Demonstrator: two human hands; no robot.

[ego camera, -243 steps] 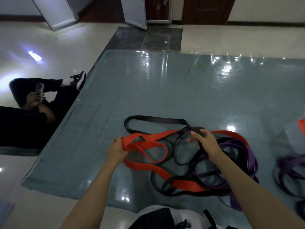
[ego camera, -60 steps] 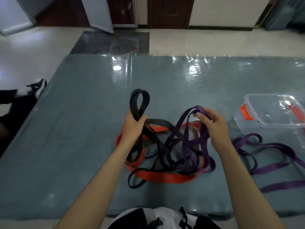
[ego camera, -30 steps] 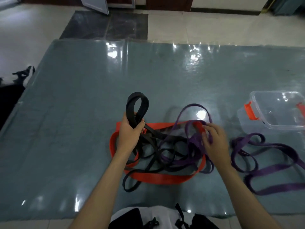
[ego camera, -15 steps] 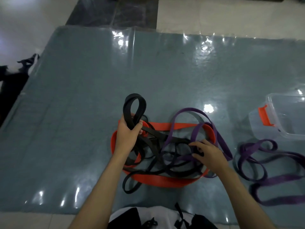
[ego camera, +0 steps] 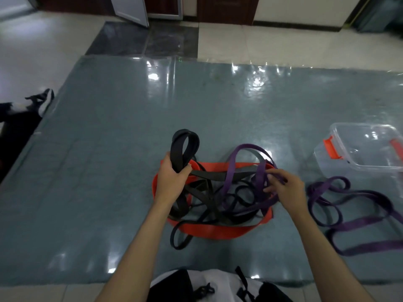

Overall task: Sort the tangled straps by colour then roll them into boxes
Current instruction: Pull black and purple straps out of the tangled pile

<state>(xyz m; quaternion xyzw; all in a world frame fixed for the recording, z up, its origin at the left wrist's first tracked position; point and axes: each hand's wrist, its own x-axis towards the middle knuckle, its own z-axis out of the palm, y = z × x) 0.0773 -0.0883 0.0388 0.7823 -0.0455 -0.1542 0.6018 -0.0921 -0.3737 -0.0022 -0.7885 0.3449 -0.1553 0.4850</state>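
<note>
My left hand [ego camera: 172,179] gripped a black strap [ego camera: 185,147], its loop standing up above my fist. My right hand [ego camera: 285,188] pinched a purple strap [ego camera: 246,171] in its fingers [ego camera: 272,173], at 3 o'clock of the tangle. The black and purple straps lay knotted inside a red strap [ego camera: 213,231] ringed on the grey mat [ego camera: 109,149]. More purple loops [ego camera: 353,223] lay loose at 3 o'clock of my right hand; a clear box [ego camera: 359,149] sat just beyond them at 1 o'clock.
</note>
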